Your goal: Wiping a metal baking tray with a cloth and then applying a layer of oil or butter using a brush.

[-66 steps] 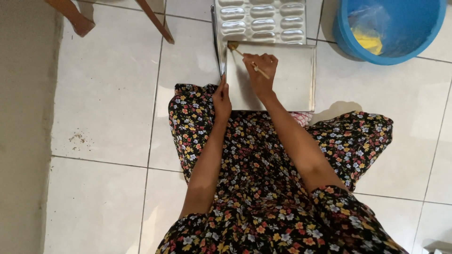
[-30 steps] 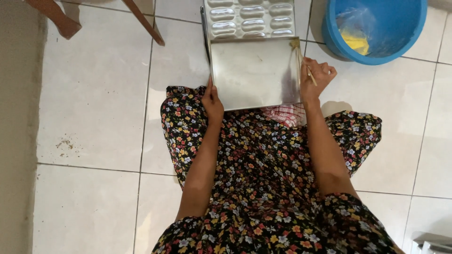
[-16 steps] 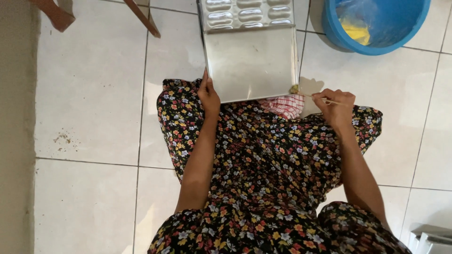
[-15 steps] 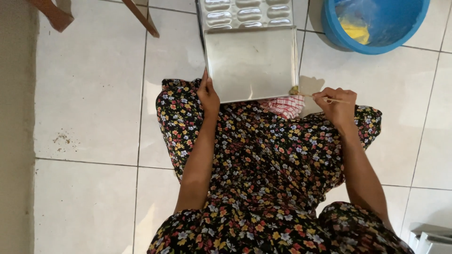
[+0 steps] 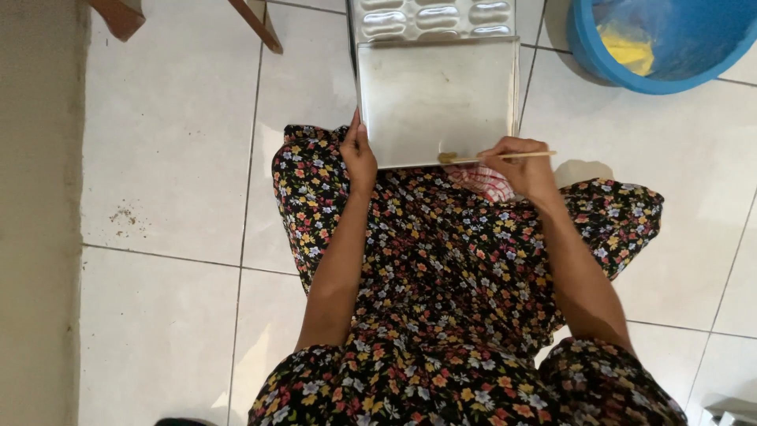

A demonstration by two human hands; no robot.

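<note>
Floor tiles (image 5: pixel 165 142) lie bare to the left of the seated person, well apart from the work, with more open tile to the right below the blue tub (image 5: pixel 670 47). One rectangular metal baking tray (image 5: pixel 430 95) rests at the front of the floral-dressed lap, its near edge over the knees. Left hand (image 5: pixel 359 154) grips the tray's near left corner, fingers curled closed around the rim. Right hand (image 5: pixel 524 166) sits at the near right edge, fingers pinched tight on one slim wooden-handled brush (image 5: pixel 493 156), which lies level along the tray's near rim with its bristle end touching the metal.

Just beyond the tray is one mould pan (image 5: pixel 434 17) with oblong hollows; three hollows show in full and the rest is cut off at the top. The tub is also cut off, with something yellow inside under clear plastic, hard to make out. A red-checked cloth (image 5: pixel 485 181) peeks from under the right hand, mostly hidden. Two wooden legs (image 5: pixel 256 24) enter at the upper left, both cropped.
</note>
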